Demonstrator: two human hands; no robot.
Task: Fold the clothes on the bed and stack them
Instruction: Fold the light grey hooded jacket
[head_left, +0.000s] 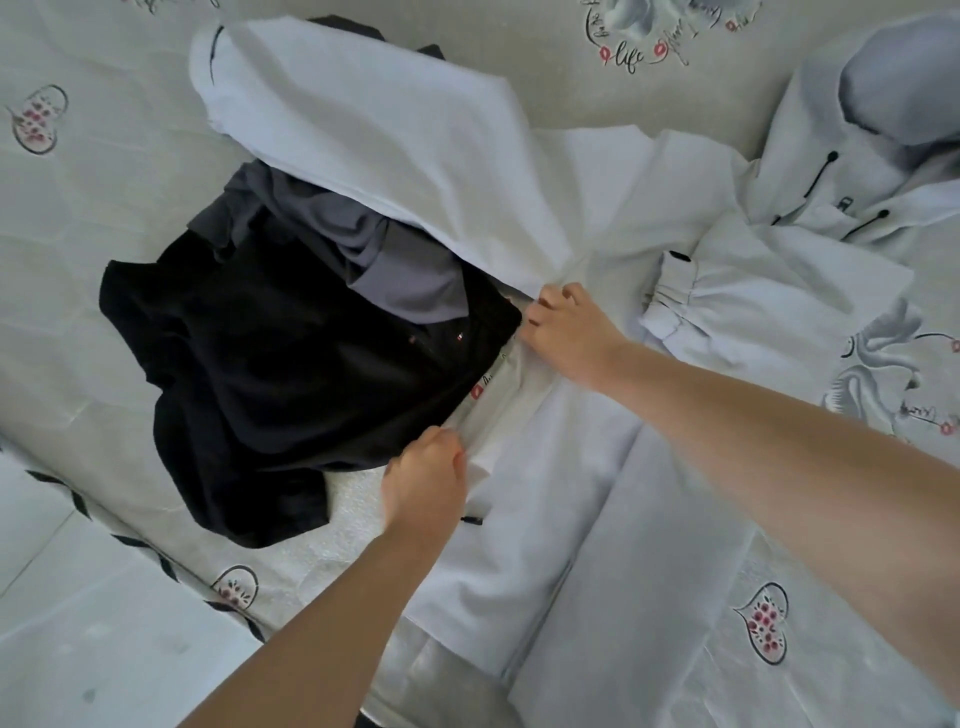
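1. Left hand (423, 480) — nearest the camera, fingers curled round a bunched edge of the white garment (545, 519), just beside the black garment (291, 374).
2. The white garment lies spread on the bed sheet (78, 260), from the near edge across the middle of the frame.
3. Right hand (563, 327) — farther in, fingers curled and pinching a gathered fold of the same white garment; one part of it is lifted over the dark pile.
4. The black garment lies crumpled to the left, with a grey garment (374, 249) on top of it.
5. A pale hooded jacket (831, 208) lies at far right, with black drawcords.
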